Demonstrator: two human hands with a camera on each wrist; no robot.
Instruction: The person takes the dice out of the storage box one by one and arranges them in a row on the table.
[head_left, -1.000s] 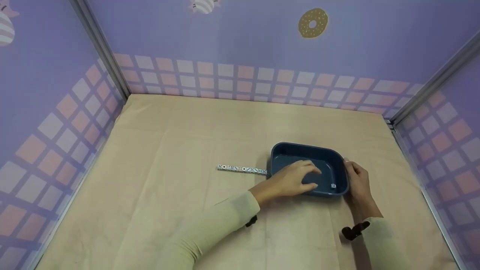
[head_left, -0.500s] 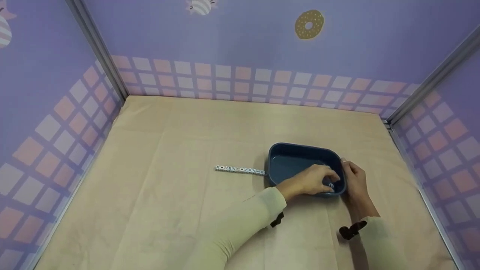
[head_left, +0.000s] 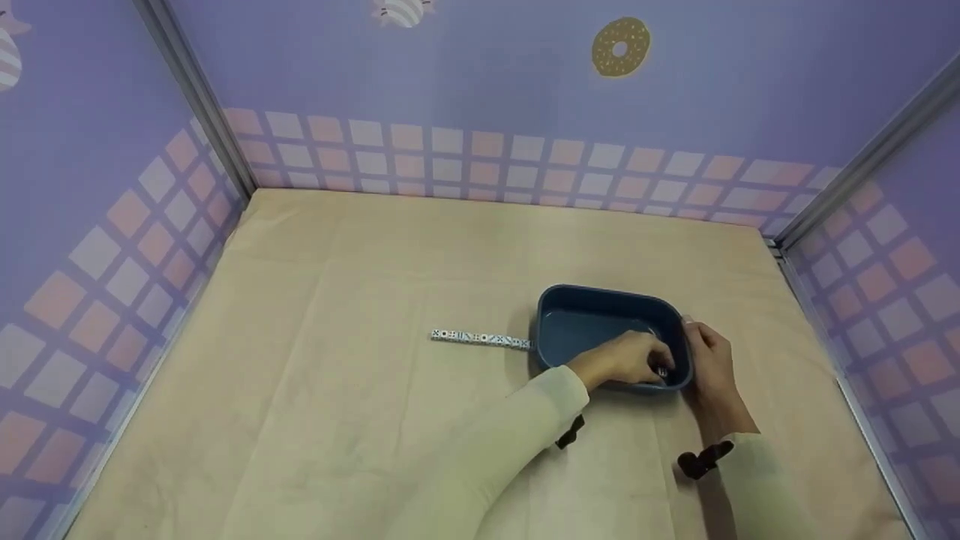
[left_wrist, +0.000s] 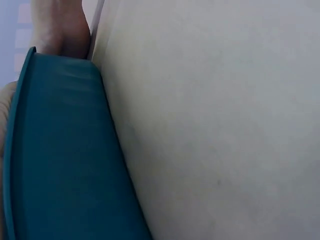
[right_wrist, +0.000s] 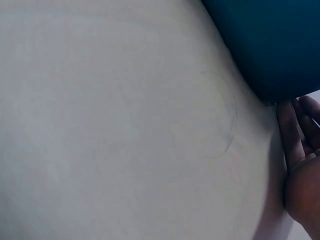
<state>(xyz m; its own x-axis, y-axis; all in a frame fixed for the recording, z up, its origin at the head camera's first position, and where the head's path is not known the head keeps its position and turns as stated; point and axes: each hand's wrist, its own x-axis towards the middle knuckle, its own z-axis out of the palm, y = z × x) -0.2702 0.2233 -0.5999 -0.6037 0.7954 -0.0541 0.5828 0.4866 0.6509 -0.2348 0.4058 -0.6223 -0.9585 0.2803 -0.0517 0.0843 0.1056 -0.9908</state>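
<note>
A dark blue rectangular container (head_left: 600,298) sits on the cloth, right of centre in the head view. My left hand (head_left: 626,356) reaches over its near wall, thumb and fingers curled around a small white die (head_left: 662,372) in the near right corner. Fingers partly cover this die. Against the container's right end rests my right hand (head_left: 712,364), its fingers extended along the outer wall in the right wrist view. A straight row of white dice (head_left: 480,339) with dark markings runs leftward from the container's left side.
Beige cloth (head_left: 337,420) with faint creases covers the table. Purple walls (head_left: 487,90) with pink and white checks close in the back and both sides, joined by grey metal corner posts (head_left: 196,97). Dark wrist devices (head_left: 705,460) sit by the sleeves.
My left hand has moved right across the inside of the container, and its fingers have closed around the die in the corner. My right hand has stayed at the container's right end.
</note>
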